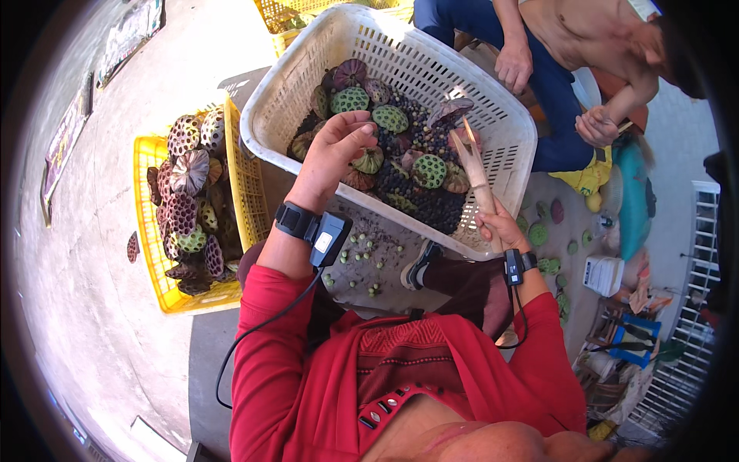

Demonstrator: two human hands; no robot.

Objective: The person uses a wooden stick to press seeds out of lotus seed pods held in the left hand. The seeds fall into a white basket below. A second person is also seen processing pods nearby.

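My left hand (340, 138) is over the near-left part of a white slotted plastic crate (271, 144), its thumb and fingers slightly apart, with nothing seen between them. In my right hand (503, 226), at the crate's near-right rim, is a split-ended bamboo stick (478, 173); its forked tip points into the crate. Inside lie green lotus seed pods (429, 171), a pod with its ribbed underside up (369, 160), and many dark loose lotus seeds (441, 211). A dry, purplish pod (450, 110) sits just beyond the stick's tip.
At left stands a yellow crate (245, 173) heaped with hollowed pods (182, 212). Green seeds (361, 254) dot the ground below the white crate. Another person (577, 52) sits at upper right. Pods (538, 234) and a white container (603, 276) lie at right.
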